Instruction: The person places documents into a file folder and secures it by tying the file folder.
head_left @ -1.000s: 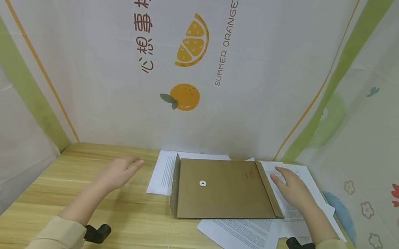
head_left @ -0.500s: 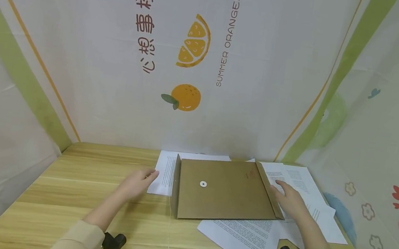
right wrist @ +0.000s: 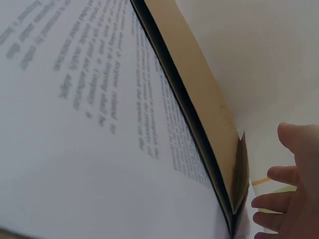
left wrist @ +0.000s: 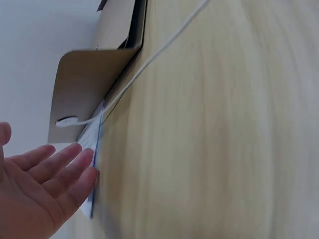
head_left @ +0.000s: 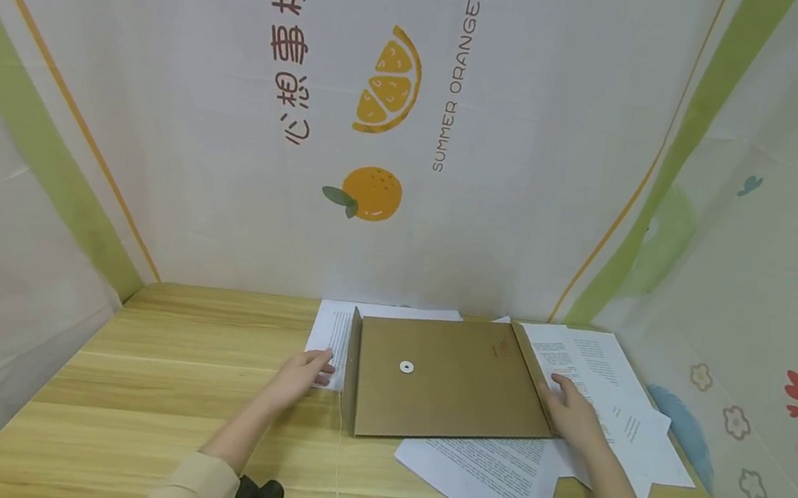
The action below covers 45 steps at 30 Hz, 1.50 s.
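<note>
A brown paper document envelope [head_left: 456, 391] lies flat with its flap [left wrist: 77, 89] raised on the left side; a white string [left wrist: 164, 47] trails from the flap's round button. My left hand [head_left: 302, 375] is just left of that flap, above a printed sheet [head_left: 327, 332], fingers extended and nothing in them. At the opposite end, my right hand [head_left: 574, 411] has its fingertips right at the envelope's folded right edge [right wrist: 239, 174], thumb on the upper side and fingers spread. A white closure disc [head_left: 407, 367] shows on the envelope's face.
Printed papers [head_left: 489, 484] stick out from under the envelope at the front, and more sheets [head_left: 622, 396] overlap to its right. The wooden table [head_left: 122, 398] meets a fruit-printed curtain [head_left: 491, 236] at its back edge.
Both hands have moved inward and toward the envelope, the left from the bare table to beside the flap, the right down to the right edge. The envelope and papers stay put.
</note>
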Motion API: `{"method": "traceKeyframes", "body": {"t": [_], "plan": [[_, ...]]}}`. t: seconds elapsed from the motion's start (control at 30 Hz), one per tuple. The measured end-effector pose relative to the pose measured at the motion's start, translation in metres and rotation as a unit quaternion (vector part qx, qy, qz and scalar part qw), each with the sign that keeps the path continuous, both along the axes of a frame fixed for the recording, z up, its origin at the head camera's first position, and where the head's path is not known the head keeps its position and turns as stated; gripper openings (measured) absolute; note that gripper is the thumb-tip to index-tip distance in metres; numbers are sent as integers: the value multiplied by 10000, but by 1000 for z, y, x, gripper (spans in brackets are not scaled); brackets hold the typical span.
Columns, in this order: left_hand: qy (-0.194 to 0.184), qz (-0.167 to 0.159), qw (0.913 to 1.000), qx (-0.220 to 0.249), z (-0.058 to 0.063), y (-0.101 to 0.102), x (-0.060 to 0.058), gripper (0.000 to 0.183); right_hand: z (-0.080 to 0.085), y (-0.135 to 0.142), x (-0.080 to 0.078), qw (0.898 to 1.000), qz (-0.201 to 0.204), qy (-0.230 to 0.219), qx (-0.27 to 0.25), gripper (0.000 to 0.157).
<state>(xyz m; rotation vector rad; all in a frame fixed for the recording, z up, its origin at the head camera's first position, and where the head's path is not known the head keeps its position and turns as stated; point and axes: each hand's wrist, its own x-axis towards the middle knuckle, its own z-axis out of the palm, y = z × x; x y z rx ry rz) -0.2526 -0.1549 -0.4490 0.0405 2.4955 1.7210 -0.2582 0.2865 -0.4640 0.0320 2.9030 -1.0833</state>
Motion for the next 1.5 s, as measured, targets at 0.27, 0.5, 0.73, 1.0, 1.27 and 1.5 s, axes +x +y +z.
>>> {"method": "traceKeyframes", "body": {"t": [0.27, 0.5, 0.73, 1.0, 1.27, 1.5], "plan": [[-423, 226, 9919, 1176, -9, 16, -5, 52, -6, -5, 3, 9997, -112, 19, -218, 71], [-1065, 151, 9683, 2254, -8, 27, -7, 57, -11, -12, 3, 9992, -61, 215, -322, 66], [-1166, -101, 9563, 2678, -9, 30, -4, 58, -10, -14, 3, 9987, -123, 189, -456, 66], [-1188, -110, 9544, 2737, -11, 29, -4, 58, -9, -14, 1, 9959, -322, -25, -841, 69], [-1262, 86, 9527, 2763, -14, 25, -5, 60, -7, -11, -1, 9879, -610, -262, -1404, 77], [-1210, 41, 9569, 2641, -16, 21, -5, 59, -4, -13, 2, 9833, -651, 80, -1700, 65]]}}
